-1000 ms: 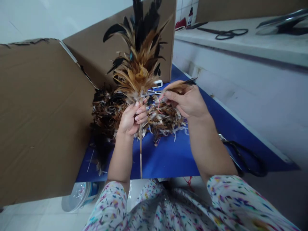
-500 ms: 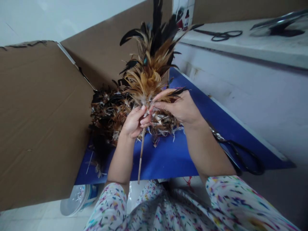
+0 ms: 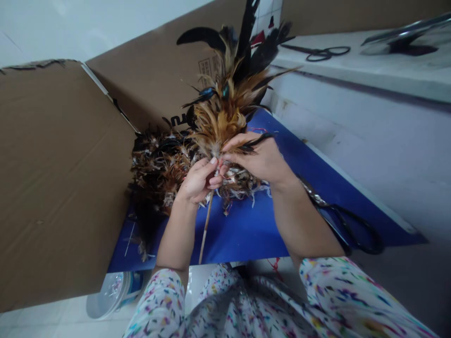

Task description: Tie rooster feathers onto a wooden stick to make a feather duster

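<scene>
A feather duster of brown and black feathers stands over the blue table top, its thin stick slanting down toward me. My left hand is closed round the stick just under the feathers. Close beside it, my right hand pinches a small tuft of feathers, brown with a black tip, with the quill ends near the binding. Some red thread shows between the two hands. Behind them lies a heap of loose feathers.
Large black-handled scissors lie right of my right forearm. Cardboard walls rise at the left and back. A second pair of scissors rests on the white ledge. A plastic bucket stands on the floor at lower left.
The duster has turned and its feather tips lean farther right, uncovering print on the cardboard behind. Both hands keep their holds and have hardly moved.
</scene>
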A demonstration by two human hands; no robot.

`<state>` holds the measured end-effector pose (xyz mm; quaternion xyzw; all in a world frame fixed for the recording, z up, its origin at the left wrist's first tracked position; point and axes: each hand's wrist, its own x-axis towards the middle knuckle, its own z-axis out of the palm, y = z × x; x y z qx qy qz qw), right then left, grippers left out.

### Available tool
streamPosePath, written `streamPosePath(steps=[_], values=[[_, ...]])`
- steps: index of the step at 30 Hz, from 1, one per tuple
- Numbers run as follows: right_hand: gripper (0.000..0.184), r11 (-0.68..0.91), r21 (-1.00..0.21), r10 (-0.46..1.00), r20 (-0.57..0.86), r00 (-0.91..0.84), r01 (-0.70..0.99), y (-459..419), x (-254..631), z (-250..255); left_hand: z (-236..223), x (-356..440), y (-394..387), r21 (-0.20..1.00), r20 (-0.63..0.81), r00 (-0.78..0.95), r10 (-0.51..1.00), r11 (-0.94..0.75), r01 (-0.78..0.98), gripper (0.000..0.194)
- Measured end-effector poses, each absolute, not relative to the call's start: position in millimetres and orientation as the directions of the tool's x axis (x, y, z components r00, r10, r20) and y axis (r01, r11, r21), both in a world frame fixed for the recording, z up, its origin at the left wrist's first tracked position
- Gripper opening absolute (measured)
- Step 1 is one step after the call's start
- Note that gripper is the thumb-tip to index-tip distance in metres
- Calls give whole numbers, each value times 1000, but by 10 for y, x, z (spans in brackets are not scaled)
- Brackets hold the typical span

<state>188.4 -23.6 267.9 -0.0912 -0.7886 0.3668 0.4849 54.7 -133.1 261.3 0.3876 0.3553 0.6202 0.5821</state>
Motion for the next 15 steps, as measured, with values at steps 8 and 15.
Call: streamPosePath(steps=[8,15], values=[[8,719,-684,549,665,-506,-120,-239,1858,2665,2616,573,-1332,895,36,-45,998,-52,-443,28],[32,655,-743,650,647,-398,-138,-243,1748,2616,2629,599,-1300,870,-29,-209,977,-78,-486,28]])
